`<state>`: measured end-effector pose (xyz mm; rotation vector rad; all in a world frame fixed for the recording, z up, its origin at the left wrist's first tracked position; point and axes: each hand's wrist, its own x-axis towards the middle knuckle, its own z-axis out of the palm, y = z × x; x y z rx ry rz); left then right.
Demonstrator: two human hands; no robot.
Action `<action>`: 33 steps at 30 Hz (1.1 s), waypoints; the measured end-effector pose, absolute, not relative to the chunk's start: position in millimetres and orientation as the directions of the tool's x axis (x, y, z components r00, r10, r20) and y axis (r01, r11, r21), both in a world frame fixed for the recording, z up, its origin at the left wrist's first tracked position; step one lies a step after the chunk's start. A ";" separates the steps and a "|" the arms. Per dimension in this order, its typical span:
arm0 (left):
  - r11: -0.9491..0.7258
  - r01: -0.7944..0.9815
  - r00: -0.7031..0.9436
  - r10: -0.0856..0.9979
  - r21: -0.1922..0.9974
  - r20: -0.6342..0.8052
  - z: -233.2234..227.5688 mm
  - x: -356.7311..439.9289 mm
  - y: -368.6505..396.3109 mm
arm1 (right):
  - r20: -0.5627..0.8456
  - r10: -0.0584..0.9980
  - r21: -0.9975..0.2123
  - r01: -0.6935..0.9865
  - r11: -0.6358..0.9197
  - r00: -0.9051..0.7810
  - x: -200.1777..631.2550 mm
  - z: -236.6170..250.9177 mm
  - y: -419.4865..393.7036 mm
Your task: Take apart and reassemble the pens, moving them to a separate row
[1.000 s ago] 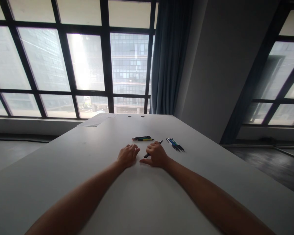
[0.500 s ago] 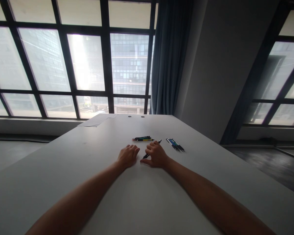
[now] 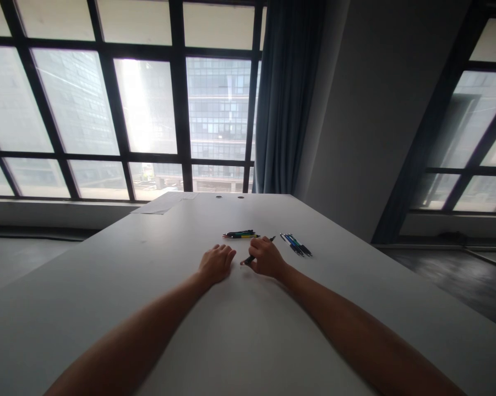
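Both hands sit side by side mid-bench, left hand flat, right hand w/ a dark pen in its grip. Just beyond the left: green-yellow pen bunch, near, blocks straight-ahead reach. Beyond-right of the right hand: blue pen bunch, near. Gap btwn the two bunches is narrow. Wide bare bench to the left, near side & far right. Paper sheet at far edge, well apart.

Your single head view looks forward along the white table toward the gridded window, angled only slightly down, forearms stretching far ahead; no second view overlaps.
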<state>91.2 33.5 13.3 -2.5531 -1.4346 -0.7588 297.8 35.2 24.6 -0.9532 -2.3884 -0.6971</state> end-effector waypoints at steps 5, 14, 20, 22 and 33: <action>-0.539 0.832 0.429 0.773 0.129 0.467 13.7 92.1 33.9 | 0.705 0.428 0.260 0.767 0.586 -0.566 307.9 37.5 35.3; -0.540 0.835 0.443 0.774 0.105 0.453 14.1 93.1 33.6 | 0.680 0.602 0.092 0.864 0.494 -0.417 320.8 38.5 46.5; -0.532 0.842 0.451 0.784 0.089 0.427 15.5 93.2 32.5 | 0.646 0.637 -0.004 0.832 0.554 -0.421 310.6 20.8 47.4; -0.532 0.842 0.451 0.782 0.084 0.431 15.8 93.2 32.0 | 0.667 0.631 -0.065 0.813 0.578 -0.395 307.4 17.5 44.7; -0.541 0.838 0.457 0.766 0.069 0.453 12.3 93.5 34.9 | 0.510 0.845 -0.519 0.725 0.453 -0.162 304.4 4.7 51.1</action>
